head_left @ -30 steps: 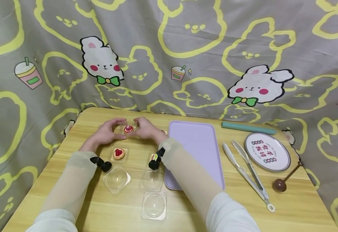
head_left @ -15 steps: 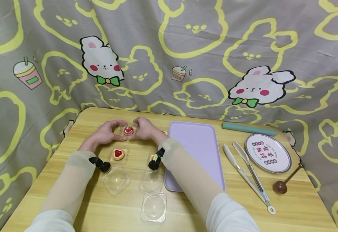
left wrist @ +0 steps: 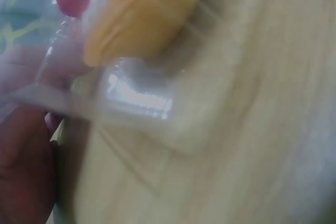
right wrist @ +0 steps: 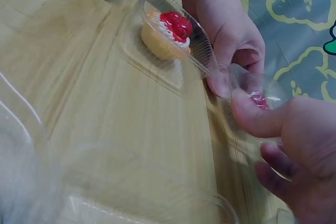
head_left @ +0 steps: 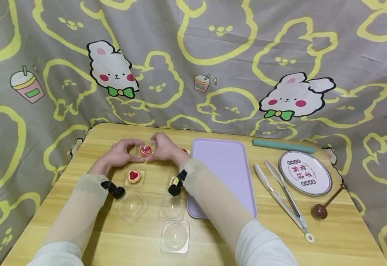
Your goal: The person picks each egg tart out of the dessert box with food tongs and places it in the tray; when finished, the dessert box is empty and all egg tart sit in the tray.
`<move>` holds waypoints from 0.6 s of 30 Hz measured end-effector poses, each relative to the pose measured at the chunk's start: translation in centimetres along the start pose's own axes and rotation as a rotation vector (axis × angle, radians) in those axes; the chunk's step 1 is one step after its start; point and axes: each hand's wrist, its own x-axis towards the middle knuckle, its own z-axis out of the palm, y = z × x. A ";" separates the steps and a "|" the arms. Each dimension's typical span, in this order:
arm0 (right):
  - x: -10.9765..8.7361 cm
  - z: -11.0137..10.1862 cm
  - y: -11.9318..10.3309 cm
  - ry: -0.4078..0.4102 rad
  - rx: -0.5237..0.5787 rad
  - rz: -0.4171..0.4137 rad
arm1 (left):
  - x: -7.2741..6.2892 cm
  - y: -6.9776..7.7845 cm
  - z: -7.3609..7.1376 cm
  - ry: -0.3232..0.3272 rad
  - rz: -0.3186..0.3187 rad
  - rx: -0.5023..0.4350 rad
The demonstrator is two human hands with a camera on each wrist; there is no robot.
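Both hands meet at the far left of the wooden table [head_left: 213,236] around a small clear plastic box [head_left: 145,149] with a red-topped tart inside. My left hand [head_left: 122,152] curls round its left side, my right hand [head_left: 161,147] round its right side, thumb [right wrist: 252,111] pressed on the clear dome [right wrist: 260,95]. A second tart [head_left: 134,176] with a red heart top sits in an open clear tray just nearer; it shows as tart [right wrist: 165,35] in the right wrist view and blurred as tart [left wrist: 139,14] in the left wrist view.
Three empty clear lids [head_left: 132,205], [head_left: 173,207], [head_left: 175,236] lie near the front. A lilac tray [head_left: 223,173] sits in the middle. To the right lie metal tongs [head_left: 281,195], a printed plate [head_left: 304,173], a brown scoop [head_left: 319,210] and a teal stick [head_left: 284,146]. A patterned curtain hangs behind.
Both hands stay on the small box with barely any shift; the head view has drifted slightly.
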 end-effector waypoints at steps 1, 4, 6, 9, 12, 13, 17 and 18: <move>0.0 0.1 0.0 0.003 -0.013 -0.010 | -0.1 0.1 0.1 0.001 0.007 0.020; 0.0 0.3 0.1 -0.030 -0.012 -0.036 | -0.2 0.2 0.3 0.003 0.021 0.083; 0.1 0.4 0.1 -0.072 -0.007 -0.040 | -0.3 0.1 0.3 0.006 0.019 0.092; 0.1 0.2 -0.2 -0.127 0.016 -0.038 | -0.2 -0.1 0.3 0.025 0.017 0.080; 0.2 -0.1 -0.6 -0.154 0.025 -0.029 | -0.2 -0.3 0.3 0.054 0.014 0.040; 0.2 -0.2 -0.6 -0.166 0.031 -0.026 | -0.2 -0.3 0.3 0.061 0.009 0.025; 0.5 -0.5 -0.5 -0.210 0.074 -0.031 | -0.4 -0.5 0.3 0.059 -0.006 -0.038; 0.5 -0.6 -0.4 -0.224 0.090 -0.031 | -0.4 -0.5 0.4 0.055 -0.006 -0.050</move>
